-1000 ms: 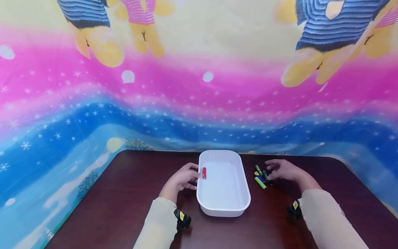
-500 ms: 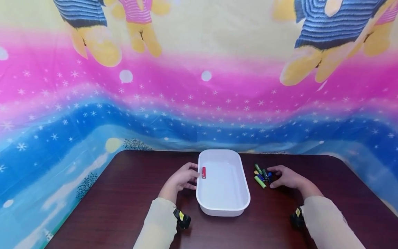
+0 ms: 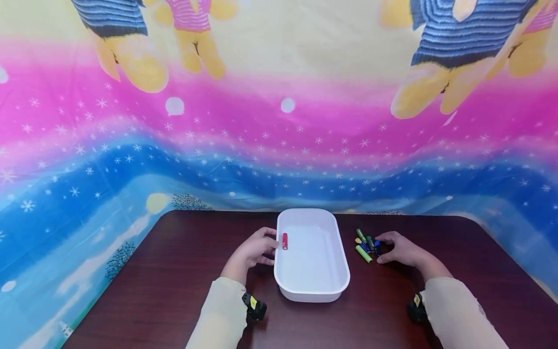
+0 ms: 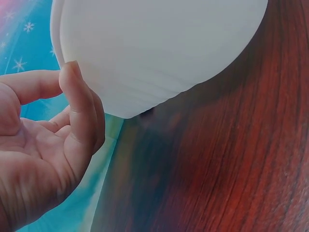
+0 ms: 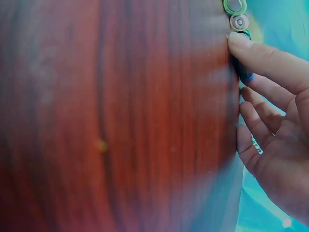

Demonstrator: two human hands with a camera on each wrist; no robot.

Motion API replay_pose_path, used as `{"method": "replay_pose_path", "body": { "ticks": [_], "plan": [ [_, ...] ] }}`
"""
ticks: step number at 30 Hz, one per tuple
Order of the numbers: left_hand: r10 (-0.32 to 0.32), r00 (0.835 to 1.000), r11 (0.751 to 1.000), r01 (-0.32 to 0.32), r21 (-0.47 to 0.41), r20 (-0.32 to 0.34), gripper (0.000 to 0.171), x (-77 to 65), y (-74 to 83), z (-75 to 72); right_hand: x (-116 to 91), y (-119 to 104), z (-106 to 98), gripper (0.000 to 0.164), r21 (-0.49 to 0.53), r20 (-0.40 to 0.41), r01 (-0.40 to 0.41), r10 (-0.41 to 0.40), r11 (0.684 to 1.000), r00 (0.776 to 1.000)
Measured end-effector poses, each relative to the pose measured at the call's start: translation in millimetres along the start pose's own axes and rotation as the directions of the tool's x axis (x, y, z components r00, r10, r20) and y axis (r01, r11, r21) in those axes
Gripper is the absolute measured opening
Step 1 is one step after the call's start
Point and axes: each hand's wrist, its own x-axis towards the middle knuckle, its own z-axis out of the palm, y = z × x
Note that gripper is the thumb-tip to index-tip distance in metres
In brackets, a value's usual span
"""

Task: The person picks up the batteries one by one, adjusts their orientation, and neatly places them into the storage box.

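Observation:
A white plastic tray (image 3: 312, 261) stands on the table with one red battery (image 3: 285, 241) inside, along its left wall. My left hand (image 3: 258, 247) holds the tray at its left side; in the left wrist view a bent finger (image 4: 79, 92) overlaps the rim. To the right of the tray lies a small cluster of batteries, among them a light green battery (image 3: 364, 254) and a dark green battery (image 3: 361, 236). My right hand (image 3: 401, 248) has thumb and index finger around a dark blue battery (image 3: 378, 247) at the cluster's right edge. The right wrist view shows the thumb overlapping that battery.
Everything stands on a dark reddish-brown wooden table (image 3: 152, 291) with rounded far corners. A patterned cloth backdrop (image 3: 279, 145) hangs close behind the table's far edge. A small black camera is strapped at each wrist.
My right hand has drawn slightly back from above the cluster, and its thumb and index finger now frame the blue battery. The left hand and tray stay put.

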Motion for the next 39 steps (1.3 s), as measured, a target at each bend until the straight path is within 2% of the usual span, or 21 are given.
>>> {"method": "replay_pose_path", "body": {
  "ticks": [11,17,20,23,25,29,35,37,39],
  "plan": [
    [-0.002,1.000,1.000,0.002,-0.014,0.006,0.044,0.9,0.3,-0.1,0.9,-2.7,-2.1,0.063,-0.021,-0.029,0.002,-0.003,1.000,1.000],
    [-0.011,1.000,1.000,0.011,-0.006,-0.003,0.043,1.0,0.0,0.3,0.4,-4.5,-4.6,0.064,-0.007,-0.024,-0.023,0.023,1.000,0.999],
    [-0.013,1.000,1.000,0.013,0.002,-0.009,0.043,0.7,-0.4,0.6,1.5,-5.4,-6.6,0.065,0.029,-0.033,-0.044,0.045,0.999,0.998],
    [-0.015,1.000,1.000,0.015,0.002,-0.013,0.043,-0.1,-0.2,1.1,3.7,-7.9,-8.4,0.068,0.163,-0.069,-0.048,0.060,0.985,0.996],
    [-0.011,1.000,1.000,0.011,0.003,-0.014,0.043,-0.6,0.2,1.7,5.2,-11.7,-9.6,0.070,0.297,-0.095,-0.031,0.062,0.954,0.994],
    [-0.006,1.000,1.000,0.006,0.004,-0.016,0.043,-1.6,1.2,2.7,7.4,-23.8,-10.1,0.075,0.524,-0.101,0.021,0.038,0.852,0.994],
    [-0.013,1.000,1.000,0.013,0.004,-0.020,0.044,-1.3,1.1,3.0,12.8,-41.5,-5.1,0.076,0.699,-0.072,0.061,-0.015,0.713,0.997],
    [-0.014,1.000,1.000,0.014,0.002,-0.020,0.044,-0.7,1.0,3.1,14.5,-47.4,-3.6,0.077,0.734,-0.062,0.064,-0.027,0.677,0.998],
    [-0.013,1.000,1.000,0.013,0.002,-0.019,0.044,-0.2,0.7,3.2,16.3,-54.0,-2.4,0.078,0.754,-0.052,0.062,-0.036,0.654,0.998]
  ]
}}
